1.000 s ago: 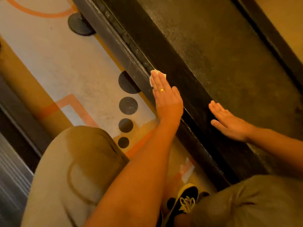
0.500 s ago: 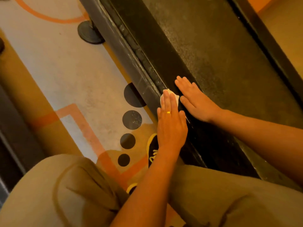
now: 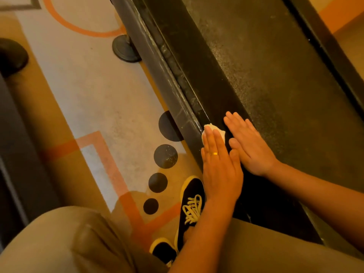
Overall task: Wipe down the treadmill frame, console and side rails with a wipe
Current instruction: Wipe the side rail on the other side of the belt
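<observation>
From my remote seat I read this as a wiping stroke along the near side of the treadmill. The left hand (image 3: 220, 170) lies flat, fingers straight and pressed together, with the small white wipe (image 3: 213, 129) trapped under the fingertips. Only its crumpled front edge peeks out. I judge the flat palm is there to spread pressure, so the wipe drags evenly instead of bunching.

The wipe sits where the black side rail (image 3: 193, 56) meets the grey outer frame edge (image 3: 151, 56). That seam looks smeared and dusty further up, which would explain working along it.

The right hand (image 3: 250, 146) holds nothing. It is also spread flat, palm down, on the rail just beside the left hand and at the margin of the speckled belt (image 3: 266, 85). It looks like a brace that takes body weight while the person crouches low. A bent knee fills the lower left, and a black shoe (image 3: 192, 201) with yellow laces is planted on the patterned floor (image 3: 88, 95) close to the frame.

Most of the rail ahead looks unwiped, and the console is out of view, so I would call the job far from done. One risk is the small wipe slipping out from under the fingers at the ridge.
</observation>
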Tool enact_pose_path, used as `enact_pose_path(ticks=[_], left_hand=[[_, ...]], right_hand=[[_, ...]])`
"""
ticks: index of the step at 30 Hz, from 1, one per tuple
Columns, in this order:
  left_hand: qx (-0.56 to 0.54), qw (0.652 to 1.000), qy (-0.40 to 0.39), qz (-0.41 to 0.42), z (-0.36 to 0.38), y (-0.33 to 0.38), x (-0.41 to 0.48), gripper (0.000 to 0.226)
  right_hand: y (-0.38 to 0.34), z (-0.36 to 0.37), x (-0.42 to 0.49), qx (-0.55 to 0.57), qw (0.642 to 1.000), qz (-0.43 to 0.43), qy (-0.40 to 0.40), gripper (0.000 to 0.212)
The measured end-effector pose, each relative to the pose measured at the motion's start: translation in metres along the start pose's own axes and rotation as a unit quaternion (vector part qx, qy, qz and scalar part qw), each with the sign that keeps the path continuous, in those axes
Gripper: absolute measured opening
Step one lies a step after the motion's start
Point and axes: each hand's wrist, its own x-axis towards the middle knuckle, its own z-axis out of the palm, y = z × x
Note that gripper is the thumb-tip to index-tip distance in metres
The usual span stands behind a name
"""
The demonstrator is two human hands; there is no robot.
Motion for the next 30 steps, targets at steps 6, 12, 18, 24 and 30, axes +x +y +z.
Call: enact_pose_path(ticks=[6, 12, 18, 24, 30], left_hand=[[0.040, 0.997, 0.061, -0.036, -0.028, 0.011, 0.083, 0.064], [0.014, 0.996, 0.059, -0.061, -0.022, 0.023, 0.064, 0.065], [-0.007, 0.994, 0.072, -0.079, -0.020, 0.023, 0.080, 0.063], [0.013, 0.992, 0.095, -0.082, -0.050, 0.017, 0.137, 0.062], [0.018, 0.996, 0.040, -0.079, -0.077, 0.017, 0.158, 0.067]], right_hand=[[0.000, 0.002, -0.001, -0.017, 1.000, -0.008, 0.006, 0.058], [-0.003, 0.001, -0.003, -0.010, 1.000, -0.005, 0.003, 0.059], [-0.003, 0.002, 0.000, 0.005, 1.000, -0.003, 0.011, 0.057], [-0.003, 0.000, 0.000, 0.003, 1.000, 0.004, 0.000, 0.058], [-0.002, -0.002, -0.001, -0.016, 1.000, -0.008, 0.006, 0.057]])
